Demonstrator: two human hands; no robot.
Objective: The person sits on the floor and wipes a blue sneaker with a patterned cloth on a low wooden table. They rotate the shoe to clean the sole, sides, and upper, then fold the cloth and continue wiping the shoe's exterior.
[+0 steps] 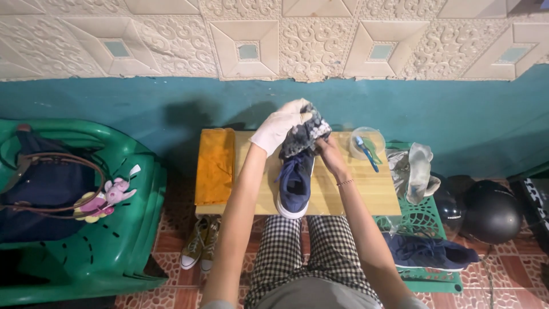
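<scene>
At the centre of the frame a navy sneaker [295, 184] with a white sole stands on a small wooden table [372, 191], its toe toward the wall at the top of the picture. The left hand [278, 127], in a pale glove, is closed around a patterned grey cloth [306, 133] and presses it down on the toe of the shoe. The bare right hand [330, 153] grips the side of the shoe just below the cloth, fingers curled to steady it. The step in hand looks like wiping the front of the shoe. The next move calls for a firm hold by the right hand while the cloth travels on over the upper, and probably for turning the shoe to reach its other side. On the left of the table lies a folded orange cloth [215, 165]; at its upper right stands a clear plastic cup [368, 142] holding toothbrushes. A second navy sneaker [430, 252] lies at lower right, beside a green basket [421, 214].
</scene>
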